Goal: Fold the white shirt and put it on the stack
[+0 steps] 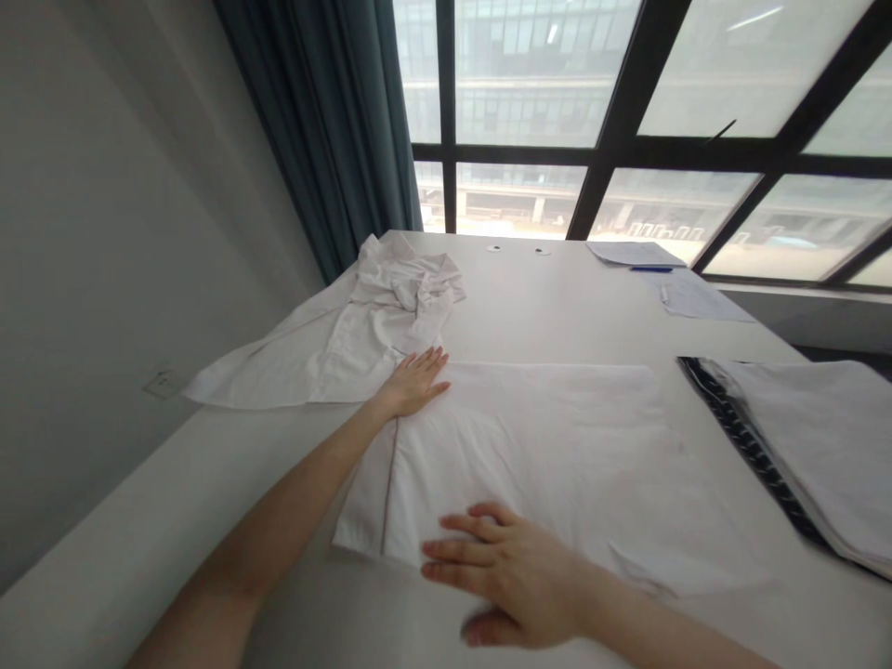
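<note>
A white cloth, perhaps a pillowcase or a garment, is spread flat on the white table, with a thin seam line near its left end. My left hand lies flat with its fingers out on the cloth's upper left corner. Over the cloth's near edge is my right hand, fingers stretched and pointing left, slightly blurred. Whether its palm touches the cloth I cannot tell. Beyond my left hand a second white cloth lies crumpled, its flat end reaching toward the wall.
The white table runs up to the window. Folded white cloth lies on black patterned cloth at the right. Papers and a blue pen are at the far right. A blue curtain hangs behind, left.
</note>
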{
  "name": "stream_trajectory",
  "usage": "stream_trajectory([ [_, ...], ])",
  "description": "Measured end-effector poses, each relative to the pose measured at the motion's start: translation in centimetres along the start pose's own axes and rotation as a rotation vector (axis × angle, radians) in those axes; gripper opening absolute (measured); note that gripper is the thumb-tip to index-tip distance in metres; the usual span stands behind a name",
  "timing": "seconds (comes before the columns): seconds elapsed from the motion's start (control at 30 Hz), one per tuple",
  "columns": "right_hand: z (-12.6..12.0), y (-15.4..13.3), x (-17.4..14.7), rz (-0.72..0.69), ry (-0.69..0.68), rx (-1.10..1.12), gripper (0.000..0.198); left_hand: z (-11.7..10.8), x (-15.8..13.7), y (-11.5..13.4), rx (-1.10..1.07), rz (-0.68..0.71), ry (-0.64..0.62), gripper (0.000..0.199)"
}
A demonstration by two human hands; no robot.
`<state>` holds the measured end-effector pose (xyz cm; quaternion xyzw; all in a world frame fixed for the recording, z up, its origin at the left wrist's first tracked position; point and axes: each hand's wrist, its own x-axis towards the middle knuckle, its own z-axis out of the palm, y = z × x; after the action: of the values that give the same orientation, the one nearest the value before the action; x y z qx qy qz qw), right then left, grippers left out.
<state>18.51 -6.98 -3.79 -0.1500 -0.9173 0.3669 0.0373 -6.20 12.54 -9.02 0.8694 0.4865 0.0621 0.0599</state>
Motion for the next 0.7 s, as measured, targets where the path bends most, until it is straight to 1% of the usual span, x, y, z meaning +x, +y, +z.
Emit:
stream_trajectory([
  [0.07, 0.0, 0.0, 0.0, -0.006, 0.004, 0.0, 0.066, 0.1, 0.0, -0.7, -0.018, -0.056, 0.092, 0.053],
  [0.17, -0.3, -0.2, 0.0, -0.014, 0.014, 0.014, 0.066, 0.0, -0.3, -1.6, -0.055, -0.199, 0.271, 0.048],
  [0.23, -0.6, -0.4, -0.3, -0.018, 0.044, 0.061, 0.062, -0.2, -0.6, -2.0, -0.069, -0.294, 0.338, 0.044],
  [0.3, -1.0, -0.6, -0.9, 0.013, 0.128, 0.131, 0.055, -0.4, -1.0, -2.5, -0.075, -0.363, 0.357, 0.038],
  [0.37, -1.4, -0.4, -1.9, 0.095, 0.243, 0.156, 0.047, -0.6, -1.4, -3.0, -0.093, -0.413, 0.354, 0.032],
  [0.4, -1.7, -0.1, -2.6, 0.148, 0.297, 0.134, 0.043, -0.7, -1.5, -3.2, -0.106, -0.431, 0.346, 0.03],
  [0.47, -2.2, 0.9, -4.2, 0.243, 0.383, 0.019, 0.039, -0.9, -1.6, -3.6, -0.138, -0.463, 0.325, 0.028],
  [0.57, -2.9, 3.1, -6.9, 0.338, 0.479, -0.245, 0.037, -1.3, -1.4, -3.8, -0.196, -0.505, 0.309, 0.022],
  [0.63, -3.1, 4.4, -8.6, 0.395, 0.49, -0.387, 0.036, -1.6, -1.3, -3.6, -0.241, -0.516, 0.319, 0.019],
  [0.7, -2.9, 5.2, -9.9, 0.454, 0.463, -0.447, 0.037, -1.9, -1.3, -3.1, -0.298, -0.509, 0.337, 0.016],
])
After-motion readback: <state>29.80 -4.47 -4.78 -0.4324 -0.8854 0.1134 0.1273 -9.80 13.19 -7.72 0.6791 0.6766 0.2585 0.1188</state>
